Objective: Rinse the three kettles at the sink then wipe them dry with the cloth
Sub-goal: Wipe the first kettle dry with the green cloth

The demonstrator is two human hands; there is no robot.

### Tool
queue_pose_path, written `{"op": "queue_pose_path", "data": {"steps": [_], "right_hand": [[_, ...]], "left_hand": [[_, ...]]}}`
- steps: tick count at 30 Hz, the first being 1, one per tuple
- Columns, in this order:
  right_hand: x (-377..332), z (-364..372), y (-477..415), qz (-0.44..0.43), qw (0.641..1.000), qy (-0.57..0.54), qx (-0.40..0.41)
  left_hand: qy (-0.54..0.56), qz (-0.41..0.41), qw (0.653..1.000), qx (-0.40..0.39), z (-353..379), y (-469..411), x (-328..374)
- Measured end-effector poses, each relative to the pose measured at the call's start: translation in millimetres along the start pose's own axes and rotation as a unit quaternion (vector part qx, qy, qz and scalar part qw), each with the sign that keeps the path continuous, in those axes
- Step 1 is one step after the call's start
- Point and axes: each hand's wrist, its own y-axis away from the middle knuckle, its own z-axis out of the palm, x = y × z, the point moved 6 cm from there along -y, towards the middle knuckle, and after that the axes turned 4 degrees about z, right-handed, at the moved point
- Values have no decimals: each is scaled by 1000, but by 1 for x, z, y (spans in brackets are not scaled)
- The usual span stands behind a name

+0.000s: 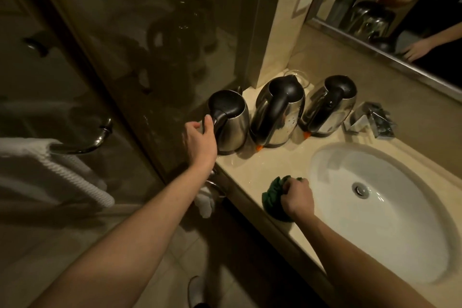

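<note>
Three steel kettles stand in a row at frame centre; the left hand (200,140) curls around the handle of the leftmost kettle (228,121), grasping it; the right hand (297,199) is clenched on the green cloth (271,195) beside the sink (325,157), lower centre. Judged best: steady that kettle by its handle, then wipe downward with the bunched cloth.

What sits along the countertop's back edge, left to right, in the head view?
Left kettle, its handle at the left hand → middle kettle → right kettle → faucet.
</note>
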Motion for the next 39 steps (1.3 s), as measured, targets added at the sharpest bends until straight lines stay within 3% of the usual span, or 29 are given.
{"op": "queue_pose_path", "data": {"steps": [6, 11, 16, 23, 28, 35, 39], "right_hand": [[-3, 9, 10, 34, 997, 58, -43], [-4, 21, 8, 13, 995, 72, -62], [2, 22, 3, -12, 998, 20, -59], [0, 3, 0, -36, 995, -91, -37], [-13, -11, 2, -27, 975, -220, -20], [-26, -20, 7, -35, 956, -292, -18], [-32, -23, 15, -28, 918, -394, -38]], "left_hand": [[-31, 5, 997, -65, 18, -20, -13], [25, -10, 996, -89, 26, -36, -12], [55, -44, 992, -100, 33, -42, -17], [101, -24, 993, -50, 36, -29, -27], [93, -5, 994, -49, 29, -9, -38], [66, 11, 996, -64, 23, 23, -51], [67, 12, 996, -64, 23, 45, -53]]}}
